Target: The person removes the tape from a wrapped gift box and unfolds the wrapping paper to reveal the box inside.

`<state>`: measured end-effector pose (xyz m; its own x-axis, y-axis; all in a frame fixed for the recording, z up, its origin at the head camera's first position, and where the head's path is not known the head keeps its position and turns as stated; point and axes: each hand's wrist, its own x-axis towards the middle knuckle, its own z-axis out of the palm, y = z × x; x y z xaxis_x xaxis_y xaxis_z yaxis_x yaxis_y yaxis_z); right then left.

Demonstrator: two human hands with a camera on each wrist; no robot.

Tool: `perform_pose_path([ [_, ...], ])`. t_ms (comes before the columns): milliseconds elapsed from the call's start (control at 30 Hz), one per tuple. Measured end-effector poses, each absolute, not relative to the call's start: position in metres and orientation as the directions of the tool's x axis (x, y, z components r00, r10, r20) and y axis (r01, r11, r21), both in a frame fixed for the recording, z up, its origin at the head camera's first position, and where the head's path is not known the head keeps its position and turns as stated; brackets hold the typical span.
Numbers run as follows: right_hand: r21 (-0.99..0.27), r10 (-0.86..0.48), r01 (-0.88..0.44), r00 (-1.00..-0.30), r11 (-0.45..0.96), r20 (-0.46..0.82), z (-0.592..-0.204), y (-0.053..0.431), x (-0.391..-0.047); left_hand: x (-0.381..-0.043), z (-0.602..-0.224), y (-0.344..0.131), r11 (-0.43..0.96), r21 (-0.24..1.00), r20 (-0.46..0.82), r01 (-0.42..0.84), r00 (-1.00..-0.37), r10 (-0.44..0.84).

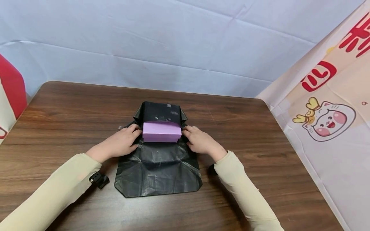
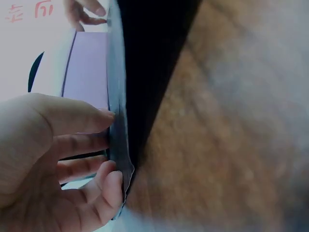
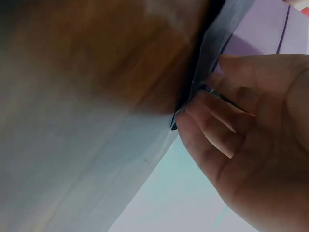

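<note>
A purple box (image 1: 162, 132) lies on a creased sheet of black paper (image 1: 157, 173), which is spread toward the near side. A far flap of the paper (image 1: 160, 111) covers the back of the box. At the box's left side, my left hand (image 1: 125, 141) presses on the paper with slightly bent fingers. My right hand (image 1: 199, 139) does likewise at the right side. Close up in the left wrist view, the thumb and fingertips (image 2: 112, 181) touch the paper along its edge. Fingertips (image 3: 182, 118) also rest against the paper in the right wrist view.
The brown wooden table (image 1: 245, 128) extends around the paper. Small shiny bits of tape (image 1: 168, 105) show on the far flap. A pale cloth backdrop (image 1: 144, 41) stands behind the table, and a printed one (image 1: 329, 118) hangs along the right edge.
</note>
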<state>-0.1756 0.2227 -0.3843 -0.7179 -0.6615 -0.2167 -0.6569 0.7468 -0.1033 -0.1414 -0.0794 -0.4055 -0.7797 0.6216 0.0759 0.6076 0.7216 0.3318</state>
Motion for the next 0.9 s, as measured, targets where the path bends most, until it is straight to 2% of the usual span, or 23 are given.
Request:
perform_pose_path([
  [267,-0.077,-0.64,-0.641,-0.736,0.764,-0.221,-0.382,0.22,-0.184,-0.143,-0.403,-0.079,0.738,0.385,0.009,0.554,-0.802,0.597],
  [600,-0.19,-0.609,-0.579,-0.75,0.793,-0.258,-0.384,0.215,-0.211,-0.159,-0.404,-0.08,0.788,0.459,-0.116,0.412,-0.851,0.512],
  [900,-0.202,-0.554,-0.516,-0.785,0.833,-0.279,-0.384,0.211,-0.234,-0.17,-0.404,-0.078,0.798,0.422,-0.133,0.43,-0.842,0.524],
])
